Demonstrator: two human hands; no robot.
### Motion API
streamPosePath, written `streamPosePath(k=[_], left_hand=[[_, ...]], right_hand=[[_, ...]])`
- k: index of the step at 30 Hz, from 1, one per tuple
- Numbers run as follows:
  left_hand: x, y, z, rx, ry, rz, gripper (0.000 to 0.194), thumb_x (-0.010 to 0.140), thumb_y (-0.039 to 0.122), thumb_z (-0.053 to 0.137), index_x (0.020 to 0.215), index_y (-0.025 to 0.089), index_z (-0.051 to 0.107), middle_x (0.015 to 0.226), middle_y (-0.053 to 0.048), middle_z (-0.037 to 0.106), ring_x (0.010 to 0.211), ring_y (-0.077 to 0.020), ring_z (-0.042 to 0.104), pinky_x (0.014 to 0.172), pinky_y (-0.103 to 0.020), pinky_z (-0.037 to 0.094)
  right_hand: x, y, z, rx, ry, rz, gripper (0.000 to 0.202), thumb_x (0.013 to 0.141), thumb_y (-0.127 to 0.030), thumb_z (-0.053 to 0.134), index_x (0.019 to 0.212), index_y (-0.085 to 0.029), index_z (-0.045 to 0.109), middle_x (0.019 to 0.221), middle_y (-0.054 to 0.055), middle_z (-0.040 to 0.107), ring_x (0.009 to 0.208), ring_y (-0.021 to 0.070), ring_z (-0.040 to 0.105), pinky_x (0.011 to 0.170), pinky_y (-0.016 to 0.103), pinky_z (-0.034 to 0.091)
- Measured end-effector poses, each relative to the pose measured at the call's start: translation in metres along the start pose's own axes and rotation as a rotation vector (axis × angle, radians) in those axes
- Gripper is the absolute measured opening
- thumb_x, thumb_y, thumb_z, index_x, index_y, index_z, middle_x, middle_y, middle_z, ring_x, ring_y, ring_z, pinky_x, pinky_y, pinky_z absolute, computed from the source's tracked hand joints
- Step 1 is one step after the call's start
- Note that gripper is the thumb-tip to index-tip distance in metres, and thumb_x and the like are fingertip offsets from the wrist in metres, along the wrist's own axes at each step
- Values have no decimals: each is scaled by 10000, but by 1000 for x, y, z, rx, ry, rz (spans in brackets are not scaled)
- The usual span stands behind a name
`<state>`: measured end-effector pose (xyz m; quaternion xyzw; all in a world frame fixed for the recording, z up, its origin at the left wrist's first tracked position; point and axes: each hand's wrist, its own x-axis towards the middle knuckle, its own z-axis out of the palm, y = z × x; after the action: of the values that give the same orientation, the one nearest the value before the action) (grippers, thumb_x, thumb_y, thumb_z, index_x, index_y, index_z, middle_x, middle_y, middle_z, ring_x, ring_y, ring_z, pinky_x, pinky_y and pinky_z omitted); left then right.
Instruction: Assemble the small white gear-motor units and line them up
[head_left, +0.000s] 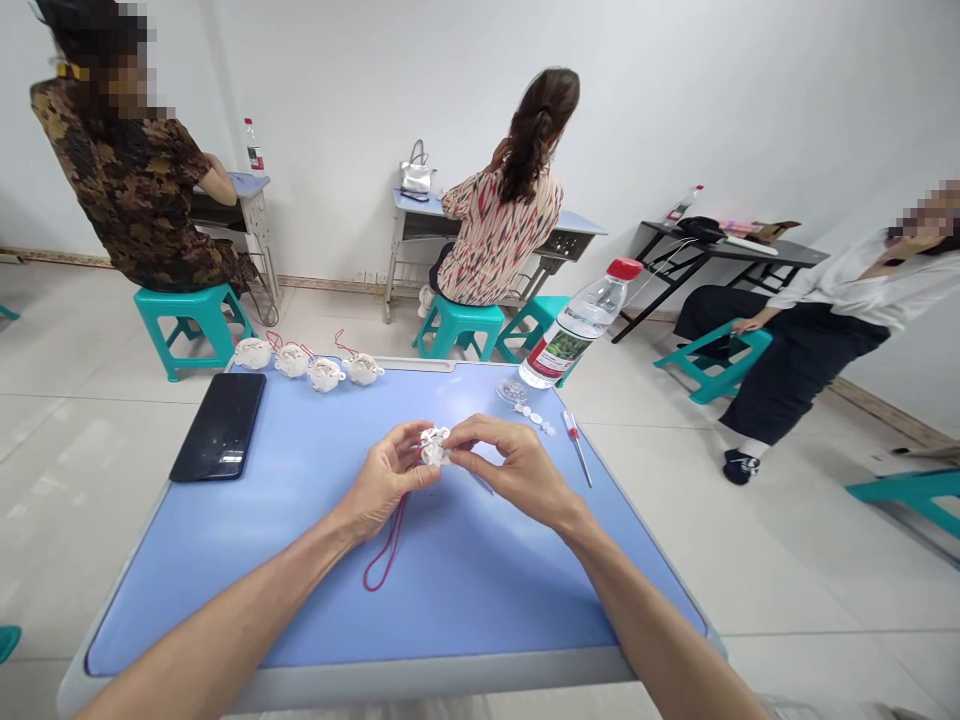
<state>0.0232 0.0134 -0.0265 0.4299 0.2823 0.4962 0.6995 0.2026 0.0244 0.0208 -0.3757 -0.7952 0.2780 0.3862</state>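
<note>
My left hand (pixel 386 480) is closed around the edge of a small white plastic piece with a red cord (pixel 388 560). The cord hangs in a loop down onto the blue desk (pixel 330 600). From the right, the thumb and forefinger of my right hand (pixel 517 468) pinch together at the top of the white plastic piece (pixel 434 446). Whatever lies between those fingertips is too small to make out. Under my right hand, a thin object on the desk is mostly hidden. Several similar white pieces with red cords (pixel 325 374) lie along the desk's far left edge.
A black phone (pixel 219 427) lies at the left. At the right are a water bottle (pixel 577 325), a small clear dish (pixel 512 390), small white parts (pixel 535 418) and a screwdriver (pixel 577 448). People sit on green stools (pixel 459 322) beyond the desk.
</note>
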Motion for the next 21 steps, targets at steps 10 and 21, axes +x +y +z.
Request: streamPosePath(k=[10, 21], left_hand=[[0, -1, 0, -4, -11, 3, 464, 682, 209, 768, 1117, 215, 608, 1147, -69, 616, 1068, -212, 553, 917, -337, 408], [-1, -1, -1, 2, -8, -12, 475, 685, 199, 767, 1127, 194, 592, 1114, -70, 590, 1005, -176, 546, 860, -294, 414]], right_hand=[[0, -1, 1, -36, 3, -21, 93, 845, -200, 619, 887, -224, 698, 838, 37, 693, 775, 163, 639, 683, 292, 506], [-3, 1, 3, -30, 2, 16, 119, 854, -185, 607, 912, -219, 704, 891, 44, 673, 801, 154, 634, 711, 279, 501]])
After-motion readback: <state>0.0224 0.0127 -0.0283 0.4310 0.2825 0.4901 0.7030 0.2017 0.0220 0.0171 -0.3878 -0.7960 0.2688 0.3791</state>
